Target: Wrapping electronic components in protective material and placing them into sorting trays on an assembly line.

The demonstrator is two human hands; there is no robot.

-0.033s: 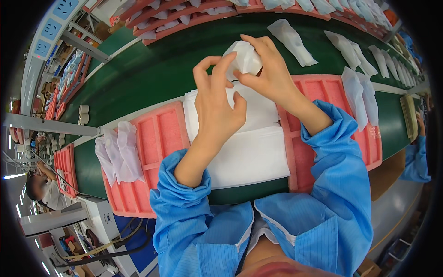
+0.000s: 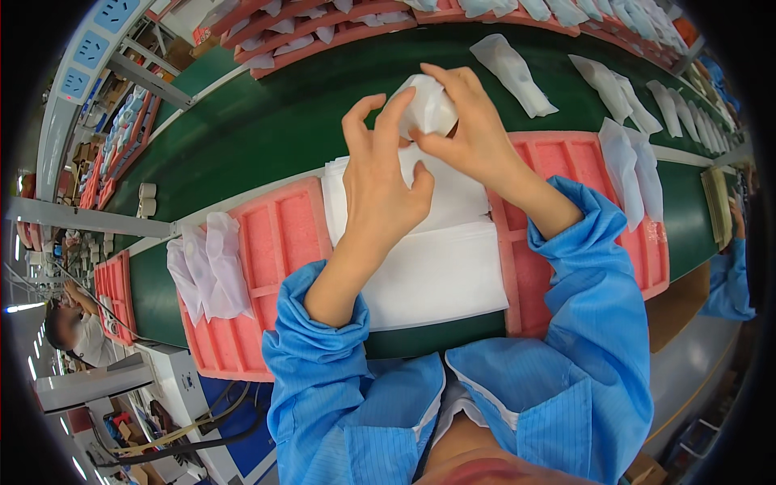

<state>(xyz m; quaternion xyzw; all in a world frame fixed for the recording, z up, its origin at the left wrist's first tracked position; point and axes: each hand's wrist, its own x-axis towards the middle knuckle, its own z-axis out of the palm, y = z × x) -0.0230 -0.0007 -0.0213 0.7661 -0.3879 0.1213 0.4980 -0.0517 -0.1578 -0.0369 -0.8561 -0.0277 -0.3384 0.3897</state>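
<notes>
Above the far end of a white sheet stack (image 2: 440,275), my two hands have a white wrapped bundle (image 2: 431,105) between them; what is inside it stays hidden. My right hand (image 2: 469,121) pinches its right side with thumb and forefinger. From the left, my left hand (image 2: 384,174) curls its fingers against the wrap, its thumb bent and apart from it. Pink compartment trays, one on the left (image 2: 299,218) and one on the right (image 2: 533,275), flank the sheets. Pale wrapped pieces (image 2: 218,267) lie on the left tray, others (image 2: 630,174) on the right one.
Across the green belt (image 2: 275,121), more wrapped pieces (image 2: 513,77) lie at the right. Stacked pink trays (image 2: 323,36) line the far side. A metal bar (image 2: 89,220) juts in from the left. Other people are at work at both sides, one with a blue sleeve (image 2: 731,283).
Almost nothing differs; both hands and the white wrapped bundle sit very slightly lower and to the right.
</notes>
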